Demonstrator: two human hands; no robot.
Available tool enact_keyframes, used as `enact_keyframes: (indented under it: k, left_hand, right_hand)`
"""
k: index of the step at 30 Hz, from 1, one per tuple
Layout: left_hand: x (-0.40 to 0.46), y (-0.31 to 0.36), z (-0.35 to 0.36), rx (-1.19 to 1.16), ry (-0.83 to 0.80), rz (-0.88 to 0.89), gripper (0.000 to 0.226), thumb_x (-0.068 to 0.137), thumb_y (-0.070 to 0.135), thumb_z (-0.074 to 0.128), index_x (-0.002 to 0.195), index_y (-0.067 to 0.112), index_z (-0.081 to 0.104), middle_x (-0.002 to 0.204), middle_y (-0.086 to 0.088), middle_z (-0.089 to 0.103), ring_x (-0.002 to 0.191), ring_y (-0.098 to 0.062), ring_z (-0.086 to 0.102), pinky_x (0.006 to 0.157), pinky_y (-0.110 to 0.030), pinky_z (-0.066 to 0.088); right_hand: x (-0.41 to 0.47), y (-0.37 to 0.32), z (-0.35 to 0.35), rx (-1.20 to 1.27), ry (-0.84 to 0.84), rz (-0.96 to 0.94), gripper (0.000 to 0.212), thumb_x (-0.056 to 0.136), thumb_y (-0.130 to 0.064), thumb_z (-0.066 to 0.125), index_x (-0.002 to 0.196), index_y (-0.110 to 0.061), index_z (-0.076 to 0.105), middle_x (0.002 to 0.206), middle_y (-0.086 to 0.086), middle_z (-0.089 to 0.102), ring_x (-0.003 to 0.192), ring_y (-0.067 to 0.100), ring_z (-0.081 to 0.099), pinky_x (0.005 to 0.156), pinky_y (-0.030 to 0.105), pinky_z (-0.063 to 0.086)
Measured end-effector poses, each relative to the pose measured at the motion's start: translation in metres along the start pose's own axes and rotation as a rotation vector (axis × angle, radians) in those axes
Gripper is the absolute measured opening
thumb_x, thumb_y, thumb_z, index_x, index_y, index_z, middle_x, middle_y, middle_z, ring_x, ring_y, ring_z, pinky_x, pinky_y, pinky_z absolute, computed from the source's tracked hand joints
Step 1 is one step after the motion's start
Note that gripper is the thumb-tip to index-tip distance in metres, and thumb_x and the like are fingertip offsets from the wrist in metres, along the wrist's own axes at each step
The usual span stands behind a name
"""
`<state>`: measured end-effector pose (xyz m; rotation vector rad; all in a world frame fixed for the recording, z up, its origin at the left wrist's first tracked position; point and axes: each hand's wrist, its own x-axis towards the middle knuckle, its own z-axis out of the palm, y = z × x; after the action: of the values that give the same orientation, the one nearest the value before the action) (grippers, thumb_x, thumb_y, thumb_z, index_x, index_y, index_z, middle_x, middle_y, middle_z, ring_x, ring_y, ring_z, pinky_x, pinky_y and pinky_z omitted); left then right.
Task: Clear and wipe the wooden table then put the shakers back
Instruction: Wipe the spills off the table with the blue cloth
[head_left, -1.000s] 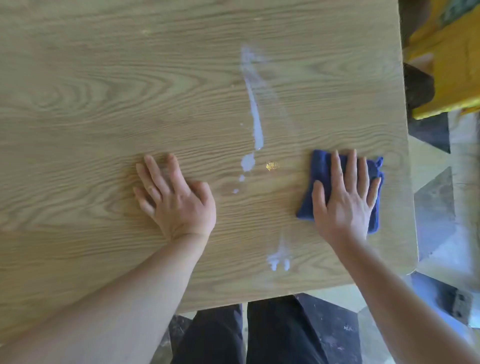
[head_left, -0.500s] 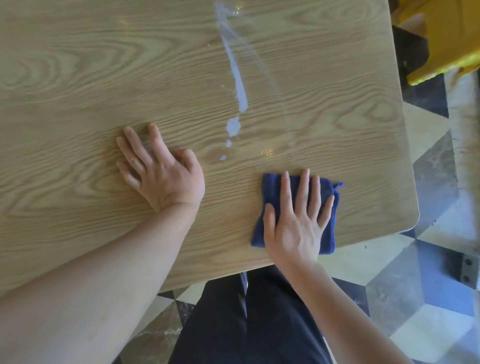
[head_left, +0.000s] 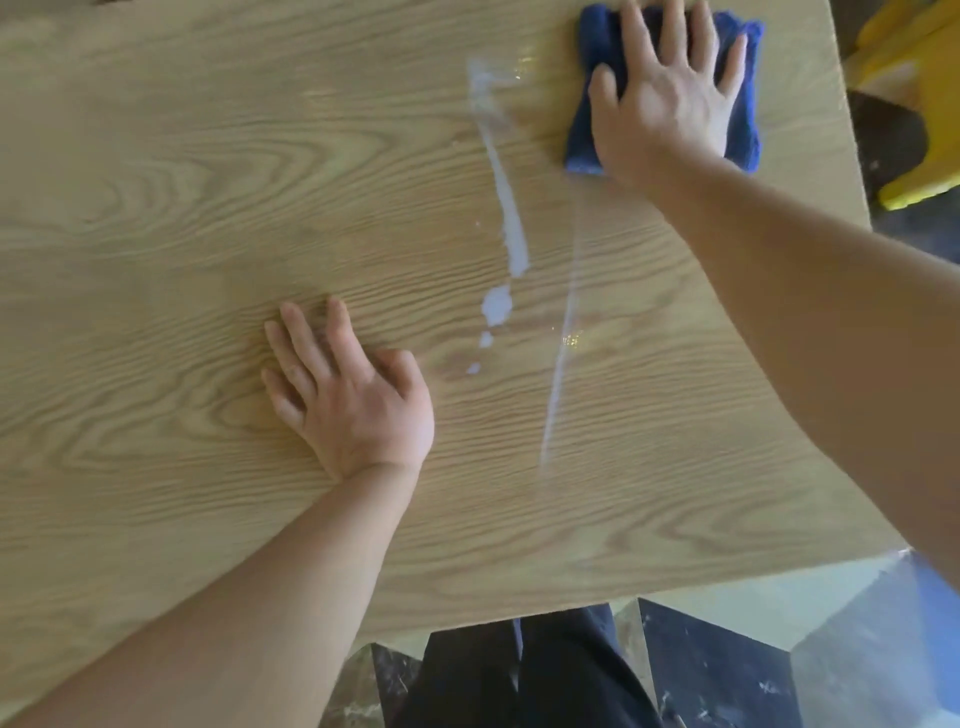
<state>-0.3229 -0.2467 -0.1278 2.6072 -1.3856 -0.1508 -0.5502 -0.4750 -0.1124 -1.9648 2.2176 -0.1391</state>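
The wooden table fills most of the head view. A white streak of liquid runs down its middle right, with a thinner wet smear beside it. My right hand presses flat, fingers spread, on a folded blue cloth at the table's far right. My left hand lies palm down on the bare wood just left of the streak's lower drops, holding nothing. No shakers are in view.
A yellow object stands off the table's right edge. The table's near edge crosses the lower frame, with my dark trousers and a patterned tile floor below it.
My right hand has slid the blue cloth from the near edge up to the far right of the table, leaving a thin wet smear. My left hand has stayed flat in place.
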Motion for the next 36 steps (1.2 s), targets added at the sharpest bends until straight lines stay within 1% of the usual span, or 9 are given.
enact_keyframes:
  k: [4,7,12,15,19,25,29,33,36]
  left_hand:
    - [0.0,-0.001,0.0,-0.006,-0.007,-0.002,0.066,0.084,0.035,0.037,0.15,0.024,0.035,0.167,-0.012,0.021,0.156,-0.032,0.014,0.124,-0.057,0.012]
    - [0.0,0.001,-0.002,-0.008,-0.015,-0.002,0.067,0.084,0.035,0.038,0.15,0.024,0.034,0.167,-0.012,0.02,0.156,-0.031,0.014,0.124,-0.057,0.012]
    - [-0.001,0.002,-0.006,-0.018,-0.018,-0.005,0.067,0.084,0.031,0.042,0.15,0.021,0.037,0.167,-0.014,0.021,0.156,-0.033,0.014,0.124,-0.058,0.012]
    - [-0.001,0.002,-0.006,-0.014,-0.031,-0.019,0.067,0.085,0.031,0.042,0.151,0.022,0.036,0.167,-0.013,0.019,0.156,-0.032,0.012,0.124,-0.057,0.011]
    - [-0.001,0.002,-0.007,0.002,-0.046,-0.012,0.068,0.084,0.033,0.043,0.152,0.022,0.036,0.168,-0.012,0.019,0.156,-0.032,0.012,0.124,-0.056,0.011]
    - [0.0,0.002,-0.005,0.018,-0.027,-0.013,0.066,0.086,0.028,0.048,0.151,0.02,0.037,0.167,-0.014,0.021,0.156,-0.034,0.015,0.123,-0.057,0.013]
    - [0.0,0.001,-0.005,0.019,-0.043,-0.01,0.068,0.086,0.03,0.046,0.152,0.021,0.034,0.167,-0.014,0.018,0.156,-0.034,0.013,0.123,-0.057,0.011]
    - [0.001,0.001,-0.005,0.007,-0.066,-0.02,0.069,0.085,0.034,0.044,0.152,0.023,0.033,0.168,-0.012,0.017,0.156,-0.032,0.011,0.123,-0.055,0.007]
    - [0.0,0.0,-0.003,0.007,-0.049,-0.018,0.069,0.085,0.034,0.044,0.152,0.02,0.036,0.167,-0.014,0.02,0.156,-0.033,0.013,0.123,-0.056,0.01]
  right_hand:
    - [0.006,0.0,0.0,0.012,-0.012,-0.002,0.067,0.095,-0.052,0.022,0.158,-0.028,0.022,0.168,0.005,0.014,0.155,0.026,0.009,0.123,0.056,0.0]
    - [-0.028,0.002,0.0,0.008,-0.071,-0.067,0.068,0.096,-0.051,0.025,0.159,-0.027,0.02,0.168,0.006,0.013,0.155,0.027,0.008,0.123,0.057,0.001]
    - [-0.191,0.006,0.003,-0.038,-0.117,-0.191,0.065,0.097,-0.049,0.038,0.157,-0.026,0.028,0.166,0.008,0.021,0.154,0.027,0.014,0.123,0.057,0.01]
    - [-0.305,0.021,0.006,-0.066,-0.205,-0.215,0.07,0.097,-0.051,0.041,0.16,-0.028,0.02,0.168,0.006,0.014,0.156,0.026,0.008,0.124,0.057,0.008]
    - [-0.366,0.033,0.007,-0.094,-0.294,-0.254,0.075,0.093,-0.053,0.044,0.159,-0.033,0.015,0.168,0.003,0.011,0.156,0.025,0.01,0.124,0.057,0.008]
    - [-0.296,0.03,0.008,-0.129,-0.276,-0.335,0.073,0.094,-0.054,0.041,0.159,-0.036,0.013,0.168,0.002,0.014,0.155,0.026,0.013,0.123,0.058,0.01]
    - [-0.187,0.006,0.008,-0.119,-0.161,-0.245,0.066,0.096,-0.051,0.036,0.157,-0.032,0.025,0.166,0.005,0.021,0.154,0.026,0.016,0.123,0.057,0.006]
    - [-0.056,-0.017,0.008,-0.08,-0.081,-0.128,0.065,0.096,-0.052,0.03,0.158,-0.033,0.022,0.168,0.001,0.015,0.154,0.024,0.012,0.124,0.056,0.005]
    - [0.027,-0.033,0.003,-0.042,-0.056,-0.055,0.066,0.095,-0.052,0.024,0.158,-0.033,0.02,0.168,0.001,0.012,0.155,0.024,0.008,0.124,0.056,0.002]
